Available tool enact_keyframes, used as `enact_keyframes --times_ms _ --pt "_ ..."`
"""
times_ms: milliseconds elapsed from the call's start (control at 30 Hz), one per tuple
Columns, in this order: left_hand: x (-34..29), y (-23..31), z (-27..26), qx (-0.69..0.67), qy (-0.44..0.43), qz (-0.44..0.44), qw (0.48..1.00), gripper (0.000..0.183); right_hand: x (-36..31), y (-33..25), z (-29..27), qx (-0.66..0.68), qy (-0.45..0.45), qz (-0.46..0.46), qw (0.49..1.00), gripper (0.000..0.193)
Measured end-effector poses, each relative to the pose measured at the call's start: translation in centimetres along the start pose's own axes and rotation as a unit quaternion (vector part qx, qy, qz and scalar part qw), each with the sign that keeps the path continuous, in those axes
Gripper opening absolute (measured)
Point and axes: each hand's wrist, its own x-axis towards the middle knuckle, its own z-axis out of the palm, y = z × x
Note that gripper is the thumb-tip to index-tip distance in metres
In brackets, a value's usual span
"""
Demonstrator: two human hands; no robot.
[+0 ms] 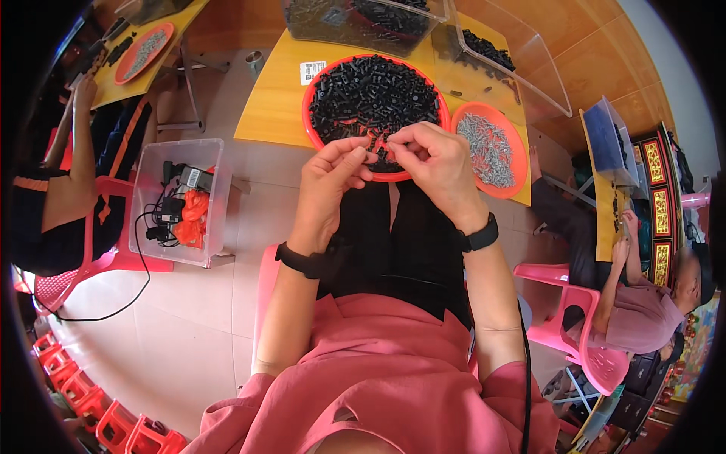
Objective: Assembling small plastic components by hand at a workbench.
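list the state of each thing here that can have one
red basin: open, piled with black pieces
orange plate: spread with silver pieces
clear bin: open, holding black adapters and red bag
left hand: pinched over red basin, any held piece unclear
right hand: pinched near left hand, any held piece unclear

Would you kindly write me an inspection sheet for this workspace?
Surface: yellow table; a white label lies on it.
Things: red basin of black parts; orange plate of grey pieces to its right.
Clutter: clear bins at the far side; a box with black adapters at left.
Hands: left hand and right hand close together over the basin's near side; anything held is too small to tell.
Cables: black cable at left; black cord by the right forearm.
Surroundings: one co-worker at left, another at right; red stools at lower left.
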Motion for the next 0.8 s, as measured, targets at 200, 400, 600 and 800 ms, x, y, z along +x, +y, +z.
enact_keyframes --times_ms 200,400,600,800 --pt "-0.3 0.4 0.2 -0.049 -0.002 -0.012 0.999 0.022 -0.9 -1.9 0.6 0.051 0.03 -0.007 0.998 0.021" --pt "-0.4 0.3 0.3 -0.075 -0.005 -0.012 0.997 0.019 -1.7 -2.8 1.3 0.057 0.025 0.003 0.998 0.028" --pt "-0.2 0.0 0.3 -0.062 0.011 -0.001 0.998 0.017 -1.4 -2.6 2.1 0.067 0.035 0.007 0.997 0.031" --pt "-0.1 -0.2 0.1 -0.034 0.039 0.022 0.998 0.017 -1.1 -2.9 2.7 0.071 0.03 0.014 0.997 0.032"
